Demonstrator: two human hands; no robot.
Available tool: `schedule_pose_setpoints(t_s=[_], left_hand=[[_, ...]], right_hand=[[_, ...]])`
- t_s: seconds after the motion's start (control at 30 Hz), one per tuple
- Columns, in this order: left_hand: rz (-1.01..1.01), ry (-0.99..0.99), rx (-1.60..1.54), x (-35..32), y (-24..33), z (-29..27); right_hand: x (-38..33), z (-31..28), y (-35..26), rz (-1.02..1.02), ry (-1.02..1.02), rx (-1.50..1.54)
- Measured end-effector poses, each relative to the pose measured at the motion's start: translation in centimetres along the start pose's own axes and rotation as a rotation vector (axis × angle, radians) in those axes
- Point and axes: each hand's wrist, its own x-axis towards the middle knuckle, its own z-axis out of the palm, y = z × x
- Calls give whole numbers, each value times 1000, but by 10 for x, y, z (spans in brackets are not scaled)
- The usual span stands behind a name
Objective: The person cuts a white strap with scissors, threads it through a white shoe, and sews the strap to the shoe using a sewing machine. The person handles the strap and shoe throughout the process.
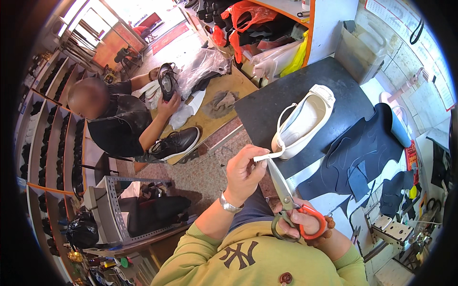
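Note:
A white shoe (312, 119) lies on a black work surface with its opening up. Its thin white strap (268, 156) runs from the near end of the shoe into my left hand (244, 174), which pinches the strap's end between thumb and fingers. My right hand (303, 219) grips scissors (282, 187) with one red and one dark green handle. Their blades point up toward the strap, with the tips beside my left fingertips. Whether the blades touch the strap, I cannot tell.
Dark cut sheets (355, 152) lie to the right of the shoe, near a translucent plastic jug (362, 50). At the left, a co-worker handles a dark shoe (168, 82) over a wooden bench (210, 102); another black shoe (179, 144) stands there. Shoe shelves (47, 143) line the wall.

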Motion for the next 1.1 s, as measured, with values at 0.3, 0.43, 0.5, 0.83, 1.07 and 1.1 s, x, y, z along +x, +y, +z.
schedule_pose_setpoints(t_s=[0.3, 0.43, 0.5, 0.83, 1.07, 1.1], left_hand=[[-49, 120, 16, 1, 5, 7], [-30, 215, 8, -2, 5, 17], [-30, 268, -41, -4, 6, 24], [-138, 342, -148, -2, 13, 39], [-163, 369, -244, -4, 12, 41], [-167, 379, -278, -4, 11, 42]], right_hand=[[2, -3, -3, -9, -28, 24], [4, -1, 0, -28, -42, 61], [5, 0, 1, -55, -36, 48], [8, -1, 2, -97, -39, 13], [7, -1, 5, -97, -27, -31], [7, -1, 6, -98, -21, -36]])
